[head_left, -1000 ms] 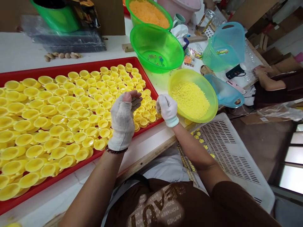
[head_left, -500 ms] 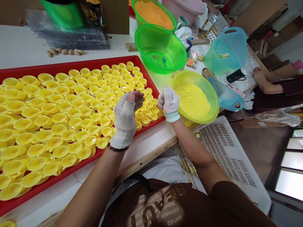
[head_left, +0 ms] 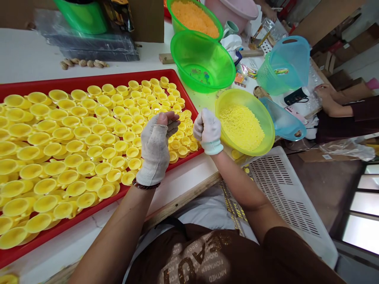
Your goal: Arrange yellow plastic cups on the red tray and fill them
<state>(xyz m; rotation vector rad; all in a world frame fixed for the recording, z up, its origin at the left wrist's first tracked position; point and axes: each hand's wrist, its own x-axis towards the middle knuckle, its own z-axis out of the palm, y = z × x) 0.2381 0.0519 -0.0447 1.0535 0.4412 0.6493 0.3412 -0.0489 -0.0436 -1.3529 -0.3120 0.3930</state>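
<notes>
My left hand [head_left: 156, 145], in a white glove with bare fingertips, hovers over the right part of a red tray [head_left: 181, 85]. Its fingers are loosely curved and stretched out, and I see nothing held in them. The tray is packed with rows of small yellow toy cups [head_left: 94, 152]. My right hand [head_left: 209, 130], gloved in white, is closed above the tray's right edge, beside a yellow bowl [head_left: 270, 136] of small yellow pieces [head_left: 242, 128]. Whatever is in its fingers, if anything, is hidden.
Behind the tray stand a green basin [head_left: 204, 59] and another full of orange pieces [head_left: 195, 19]. Peanuts [head_left: 84, 63] lie near plastic-wrapped packs [head_left: 97, 49]. A white perforated crate [head_left: 290, 197] is below the table edge. Another person's arm [head_left: 334, 100] rests at the right.
My right hand has shifted slightly left toward my left hand, still closed. The left hand has barely moved, and the view has shifted a little.
</notes>
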